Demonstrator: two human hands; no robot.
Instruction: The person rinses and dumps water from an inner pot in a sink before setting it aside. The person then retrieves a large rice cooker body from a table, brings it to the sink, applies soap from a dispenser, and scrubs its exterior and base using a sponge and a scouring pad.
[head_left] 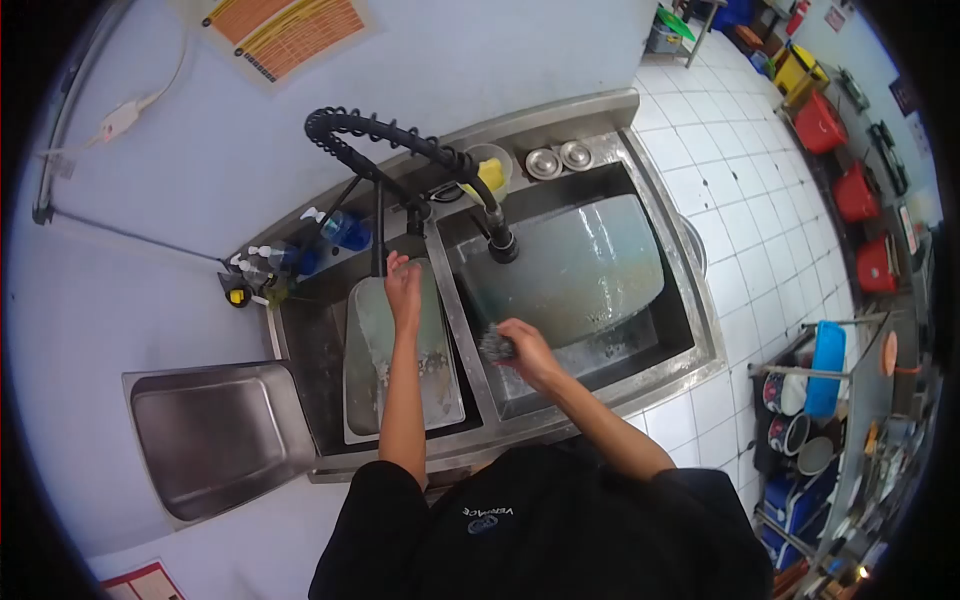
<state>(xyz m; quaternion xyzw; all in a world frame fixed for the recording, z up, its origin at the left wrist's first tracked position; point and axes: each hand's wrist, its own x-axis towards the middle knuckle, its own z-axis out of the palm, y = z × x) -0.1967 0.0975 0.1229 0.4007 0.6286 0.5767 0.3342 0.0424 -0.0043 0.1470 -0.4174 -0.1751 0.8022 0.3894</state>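
Note:
My right hand (pixel 530 353) is closed around a grey steel wool scrubber (pixel 495 344), above the divider and the near left corner of the right sink basin (pixel 520 400). My left hand (pixel 403 287) is raised over the left basin (pixel 315 345), beside the black faucet's upright pipe; its fingers are partly spread and I see nothing in them. Below it, a pale translucent tub (pixel 385 350) with wet, foamy patches lies in the left basin. A larger cloudy plastic piece (pixel 570 270), wet and shiny, rests in the right basin under the spray head (pixel 502 243).
The coiled black faucet hose (pixel 390 132) arches over both basins. Soap bottles (pixel 345 230) stand along the wall ledge. A yellow sponge (pixel 490 173) sits in a bowl near two metal drain strainers (pixel 558 160). At left is a steel pan (pixel 215 435); shelving with pots (pixel 790 433) stands right.

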